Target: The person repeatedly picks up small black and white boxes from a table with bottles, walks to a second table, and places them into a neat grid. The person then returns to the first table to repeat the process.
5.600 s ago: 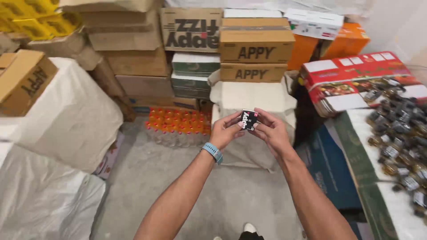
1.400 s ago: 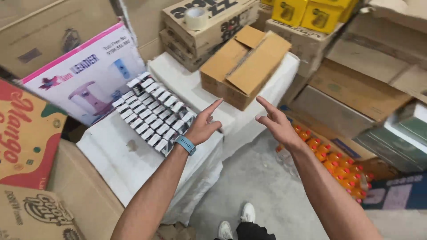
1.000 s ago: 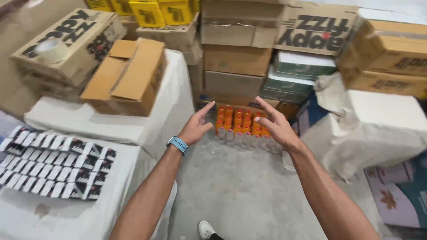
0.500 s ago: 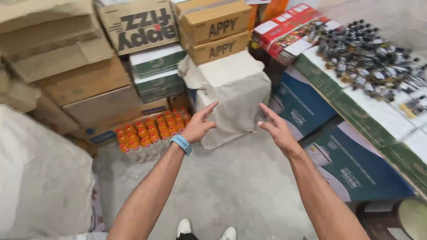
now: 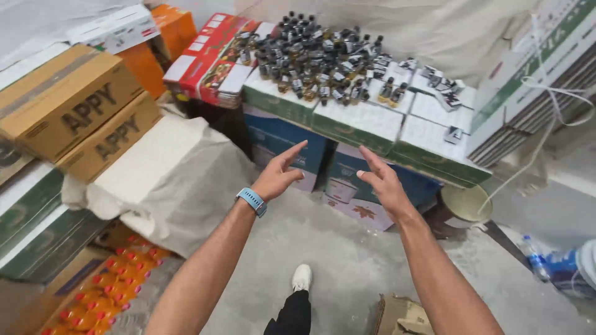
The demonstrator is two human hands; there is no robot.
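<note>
both hands — left hand [image 5: 277, 175], right hand [image 5: 383, 184] — are released, empty; reaching carelessly risks toppling the crowded small dark bottles [image 5: 316, 59] off the stacked cartons [image 5: 363, 121].

Around us, stacked brown cartons [image 5: 68, 115], a cloth-draped pile [image 5: 171, 180], shrink-wrapped orange bottles [image 5: 102, 291] and a pale bucket [image 5: 465, 203] crowd the concrete floor [image 5: 347, 260].

two bare hands, left hand [image 5: 277, 175] and right hand [image 5: 382, 183], both empty with fingers spread; one blue wristband [image 5: 251, 200]; two brown cartons [image 5: 67, 107] stacked at left; one white shoe [image 5: 302, 277]; small dark bottles [image 5: 313, 59] too many to count; one plastic water bottle [image 5: 534, 258].
</note>
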